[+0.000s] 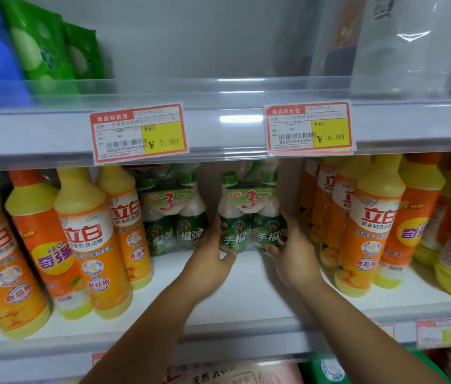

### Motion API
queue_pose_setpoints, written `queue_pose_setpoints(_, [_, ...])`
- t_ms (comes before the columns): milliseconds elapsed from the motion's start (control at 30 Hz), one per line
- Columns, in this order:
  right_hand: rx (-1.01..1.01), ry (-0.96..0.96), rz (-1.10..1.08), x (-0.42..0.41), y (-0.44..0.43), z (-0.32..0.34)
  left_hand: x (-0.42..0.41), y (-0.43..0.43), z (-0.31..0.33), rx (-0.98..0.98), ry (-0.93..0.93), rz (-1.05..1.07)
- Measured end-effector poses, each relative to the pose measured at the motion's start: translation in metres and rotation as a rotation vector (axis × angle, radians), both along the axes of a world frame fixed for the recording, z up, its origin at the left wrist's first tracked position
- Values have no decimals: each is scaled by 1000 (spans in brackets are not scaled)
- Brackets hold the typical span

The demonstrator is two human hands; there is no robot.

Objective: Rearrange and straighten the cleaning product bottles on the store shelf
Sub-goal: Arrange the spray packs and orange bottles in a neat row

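A shrink-wrapped pack of green cleaner bottles [249, 217] stands upright deep on the white middle shelf [246, 289]. My left hand [213, 256] grips its left side and my right hand [293, 250] grips its right side, thumbs across the front labels. A second pack of the same green bottles [174, 217] stands just to the left, a small gap between the two. Orange and yellow dish-soap bottles [85, 245] crowd the left of the shelf, and more of these orange bottles [368, 234] fill the right.
The shelf above carries price tags [138, 133], green and blue pouches [44, 48] at left and clear-wrapped white goods [410, 42] at right. Its underside hangs close over the bottle caps. Packets sit on the shelf below [232, 375].
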State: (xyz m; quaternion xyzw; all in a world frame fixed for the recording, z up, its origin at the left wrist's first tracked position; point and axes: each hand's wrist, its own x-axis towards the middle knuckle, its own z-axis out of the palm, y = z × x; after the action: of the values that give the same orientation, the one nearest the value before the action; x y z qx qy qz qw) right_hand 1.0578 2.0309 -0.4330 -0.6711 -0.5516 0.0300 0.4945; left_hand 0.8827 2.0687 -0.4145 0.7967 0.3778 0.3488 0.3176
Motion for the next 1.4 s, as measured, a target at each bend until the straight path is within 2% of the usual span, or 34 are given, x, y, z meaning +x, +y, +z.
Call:
queue_pose_setpoints(367, [-189,-19,148,14,24,-9,13,22,-11,-12,-30,6])
queue_pose_setpoints(633, [-205,20,155,7,19,-14,12,13,-9,92,-29,105])
queue_pose_setpoints(1000, [-178,93,230,9,22,-9,9,18,-11,-4,24,72])
queue_pose_setpoints(1100, [-91,79,139,1,16,-4,-8,4,-4,17,97,66])
queue_pose_setpoints(1200, [71,25,21,-14,7,12,-38,-19,5,142,241,109])
queue_pose_setpoints(1400, [-84,91,289,-80,23,23,-118,-62,5,210,407,152])
